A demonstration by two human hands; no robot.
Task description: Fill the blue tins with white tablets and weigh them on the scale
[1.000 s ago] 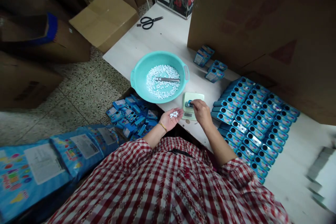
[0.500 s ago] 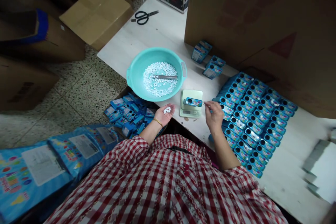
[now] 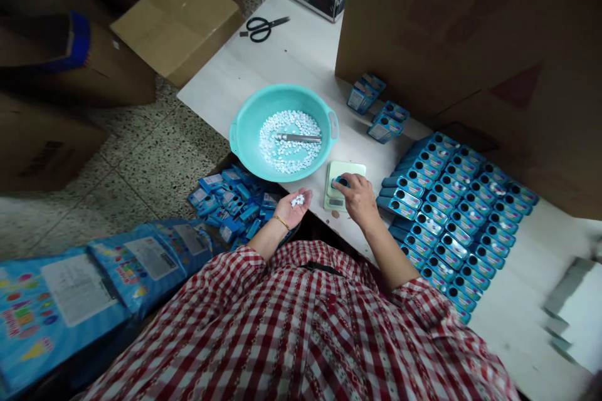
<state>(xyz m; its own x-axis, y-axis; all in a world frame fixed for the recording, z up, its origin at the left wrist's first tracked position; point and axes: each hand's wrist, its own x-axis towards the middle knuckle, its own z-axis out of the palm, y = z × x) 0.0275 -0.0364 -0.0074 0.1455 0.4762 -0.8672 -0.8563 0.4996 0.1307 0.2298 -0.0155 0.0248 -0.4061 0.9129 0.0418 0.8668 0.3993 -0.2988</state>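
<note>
My left hand (image 3: 292, 208) is palm up with its fingers curled, holding a small heap of white tablets (image 3: 297, 200). On a pale green kitchen scale (image 3: 334, 170) is a small blue dispenser box (image 3: 337, 182) with a dark round opening at its left end. My right hand (image 3: 361, 199) is over that box, thumb on the near side and fingers on the far side; it hides most of the box. A turquoise basin (image 3: 251, 150) left of the scale contains many white tablets and a metal scoop (image 3: 301, 138).
Rows of blue boxes (image 3: 442, 207) stand right of the scale, with several more (image 3: 385, 128) behind. A tall carton (image 3: 451, 44) borders the table's back. Black scissors (image 3: 263, 28) lie at the far left. Loose blue boxes (image 3: 230, 203) fill a container below the table edge.
My right hand has moved left from beside the scale, where its fingertips were pinched on something small and white, onto the blue box. My left hand still holds the tablets.
</note>
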